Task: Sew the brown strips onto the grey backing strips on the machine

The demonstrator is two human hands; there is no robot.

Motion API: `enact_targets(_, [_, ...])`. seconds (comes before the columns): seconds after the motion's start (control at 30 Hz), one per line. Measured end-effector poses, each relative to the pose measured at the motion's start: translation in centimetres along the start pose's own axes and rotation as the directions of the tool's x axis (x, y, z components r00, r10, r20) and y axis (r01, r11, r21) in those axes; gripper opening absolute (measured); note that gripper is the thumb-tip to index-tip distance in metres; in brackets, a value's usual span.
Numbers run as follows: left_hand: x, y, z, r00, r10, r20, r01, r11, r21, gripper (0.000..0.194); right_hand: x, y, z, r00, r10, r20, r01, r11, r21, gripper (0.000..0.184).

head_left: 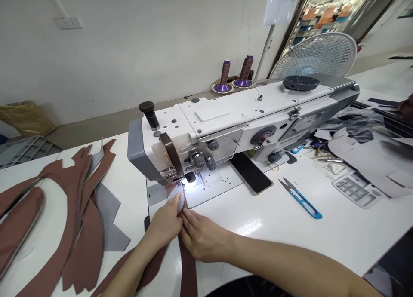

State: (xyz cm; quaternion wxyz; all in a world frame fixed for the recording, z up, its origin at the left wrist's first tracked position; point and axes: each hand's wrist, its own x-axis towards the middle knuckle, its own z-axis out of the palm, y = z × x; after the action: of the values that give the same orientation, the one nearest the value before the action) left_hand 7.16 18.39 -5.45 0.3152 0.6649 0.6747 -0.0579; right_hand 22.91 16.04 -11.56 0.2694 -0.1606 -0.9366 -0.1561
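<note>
White table (264,221): bears all work items. Sewing machine (226,125): upright on the table, lamp lit at the needle. Cut brown parts (85,237): loose, overlapping, left of the machine, with grey pieces among them. Fan (318,56): behind the machine. Pale scraps (364,155): heaped at right. Brown piece (189,262): runs from the near edge up to the needle area, between the forearms. Left hand (166,221): thumb down on the grey patch (180,199), which lies over the brown piece at the needle. Right hand (204,237): fingers together, tips on the brown piece, close against the left. Grip from beneath: cannot tell for either. Phone (251,172): flat, partly under the machine arm. Blue snips (301,199): right of the phone, blades parted. Two thread spools (225,75): upright, behind the machine.
</note>
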Motion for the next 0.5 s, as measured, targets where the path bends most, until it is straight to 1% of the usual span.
enact_targets(0.13, [0.19,-0.07,0.11,1.000,0.023,-0.002,-0.023,0.999,0.044,0.076,0.07,0.05,-0.24,1.000,-0.015,0.028,0.015,1.000,-0.012,0.027])
enact_targets(0.3, [0.23,-0.08,-0.08,0.999,0.034,0.013,-0.034,0.998,0.043,0.077,0.11,0.15,-0.39,0.999,-0.025,0.020,0.024,1.000,0.001,0.029])
enact_targets(0.5, [0.67,-0.24,0.03,0.999,0.042,0.014,-0.042,0.998,0.041,0.077,0.05,0.39,-0.06,0.999,-0.037,0.019,0.037,0.999,-0.011,0.027])
